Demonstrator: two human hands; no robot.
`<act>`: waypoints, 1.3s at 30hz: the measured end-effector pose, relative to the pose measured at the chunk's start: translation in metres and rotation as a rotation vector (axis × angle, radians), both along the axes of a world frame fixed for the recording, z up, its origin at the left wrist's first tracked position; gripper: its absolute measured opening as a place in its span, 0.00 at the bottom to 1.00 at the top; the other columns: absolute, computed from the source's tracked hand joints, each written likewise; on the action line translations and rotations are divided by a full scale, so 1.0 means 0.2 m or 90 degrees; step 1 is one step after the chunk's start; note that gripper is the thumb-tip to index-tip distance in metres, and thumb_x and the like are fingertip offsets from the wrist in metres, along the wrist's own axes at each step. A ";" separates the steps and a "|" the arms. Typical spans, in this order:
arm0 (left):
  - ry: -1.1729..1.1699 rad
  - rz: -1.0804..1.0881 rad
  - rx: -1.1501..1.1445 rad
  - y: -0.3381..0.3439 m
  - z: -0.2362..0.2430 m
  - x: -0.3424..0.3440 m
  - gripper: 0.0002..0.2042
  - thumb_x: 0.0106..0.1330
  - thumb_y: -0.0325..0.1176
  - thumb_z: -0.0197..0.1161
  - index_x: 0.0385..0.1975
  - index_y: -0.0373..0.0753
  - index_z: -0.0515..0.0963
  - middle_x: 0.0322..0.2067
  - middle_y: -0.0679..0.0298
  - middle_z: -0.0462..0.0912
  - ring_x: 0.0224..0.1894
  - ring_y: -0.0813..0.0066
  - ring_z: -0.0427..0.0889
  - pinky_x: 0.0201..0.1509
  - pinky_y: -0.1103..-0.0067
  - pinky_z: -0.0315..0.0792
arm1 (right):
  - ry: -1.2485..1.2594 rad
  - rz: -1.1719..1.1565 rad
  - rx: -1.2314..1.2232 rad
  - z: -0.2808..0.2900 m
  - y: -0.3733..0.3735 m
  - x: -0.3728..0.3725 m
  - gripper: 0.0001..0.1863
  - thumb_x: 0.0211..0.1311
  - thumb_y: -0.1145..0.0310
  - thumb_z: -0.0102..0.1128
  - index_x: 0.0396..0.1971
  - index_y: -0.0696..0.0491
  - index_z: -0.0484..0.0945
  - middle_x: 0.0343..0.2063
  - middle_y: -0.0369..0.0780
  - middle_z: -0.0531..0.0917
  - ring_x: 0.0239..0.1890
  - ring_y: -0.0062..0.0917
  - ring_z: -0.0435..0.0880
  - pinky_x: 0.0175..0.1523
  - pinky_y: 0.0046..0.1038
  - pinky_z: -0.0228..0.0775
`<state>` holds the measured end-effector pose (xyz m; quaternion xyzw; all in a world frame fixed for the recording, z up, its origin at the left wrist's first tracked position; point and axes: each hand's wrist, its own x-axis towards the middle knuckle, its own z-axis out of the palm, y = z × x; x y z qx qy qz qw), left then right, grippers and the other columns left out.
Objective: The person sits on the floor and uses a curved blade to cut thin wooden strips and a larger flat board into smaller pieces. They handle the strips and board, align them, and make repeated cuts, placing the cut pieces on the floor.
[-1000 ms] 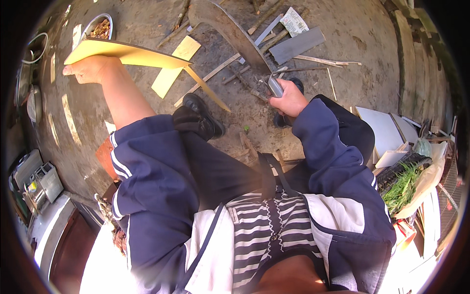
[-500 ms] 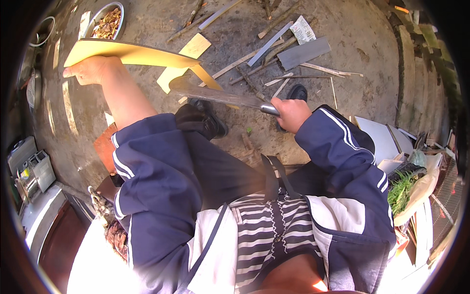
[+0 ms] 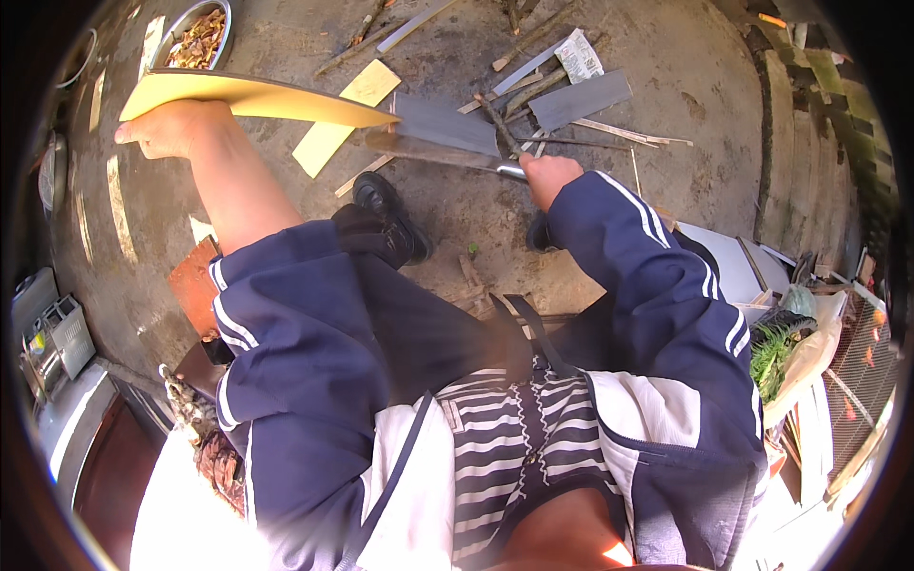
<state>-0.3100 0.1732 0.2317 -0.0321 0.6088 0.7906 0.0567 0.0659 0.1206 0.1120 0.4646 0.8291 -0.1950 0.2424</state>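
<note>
My left hand, arm stretched out to the left, grips a long thin yellow board by its far-left end. In my right hand is the handle of a long, broad-bladed chopping knife, its blade smeared by motion. The blade points left, just under the board's right end. A grey flat piece shows right beside that end, above the blade; whether it is still joined to the board I cannot tell. Another yellow piece lies on the ground behind the board.
Sticks, strips and a grey panel litter the ground ahead. A metal basin of brown chips stands at the far left. My black shoe is below the blade. Greens in a bag are at the right.
The knife has swung toward the board's right end. The yellow strip that hung there has shifted right and shows a grey face. My left hand stays on the board.
</note>
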 end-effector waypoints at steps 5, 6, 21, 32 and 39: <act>-0.023 0.023 0.007 0.00 -0.04 0.01 0.31 0.67 0.54 0.33 0.45 0.29 0.71 0.45 0.52 0.74 0.44 0.55 0.73 0.50 0.65 0.69 | 0.107 0.102 0.097 0.02 -0.10 0.00 0.05 0.49 0.75 0.52 0.28 0.53 0.68 0.20 0.43 0.79 0.25 0.37 0.82 0.27 0.36 0.71; -0.043 0.030 0.002 0.02 -0.04 0.00 0.31 0.66 0.54 0.33 0.45 0.29 0.71 0.44 0.53 0.75 0.43 0.55 0.73 0.50 0.65 0.68 | 0.136 0.125 0.119 0.06 -0.10 -0.01 0.05 0.49 0.74 0.52 0.27 0.53 0.68 0.20 0.43 0.79 0.25 0.37 0.82 0.27 0.35 0.71; -0.054 -0.125 0.128 0.05 -0.23 -0.11 0.28 0.66 0.53 0.34 0.44 0.32 0.70 0.39 0.54 0.74 0.37 0.56 0.76 0.39 0.65 0.74 | 0.002 -0.036 0.094 0.01 0.02 0.19 0.07 0.49 0.75 0.51 0.31 0.54 0.72 0.23 0.46 0.80 0.31 0.41 0.81 0.34 0.40 0.73; 0.059 -0.088 -0.039 0.11 -0.31 0.09 0.33 0.67 0.54 0.39 0.44 0.20 0.68 0.41 0.48 0.76 0.40 0.58 0.75 0.45 0.69 0.69 | 0.021 -0.164 -0.240 0.03 -0.07 0.21 0.16 0.41 0.71 0.55 0.35 0.54 0.79 0.30 0.50 0.81 0.36 0.44 0.80 0.43 0.38 0.71; 0.112 0.016 -0.118 0.11 -0.43 0.05 0.35 0.67 0.54 0.36 0.35 0.16 0.71 0.38 0.38 0.76 0.39 0.48 0.74 0.46 0.65 0.68 | 0.000 -0.202 -0.191 0.06 -0.02 0.27 0.17 0.41 0.70 0.57 0.35 0.56 0.79 0.31 0.51 0.81 0.38 0.43 0.80 0.44 0.37 0.71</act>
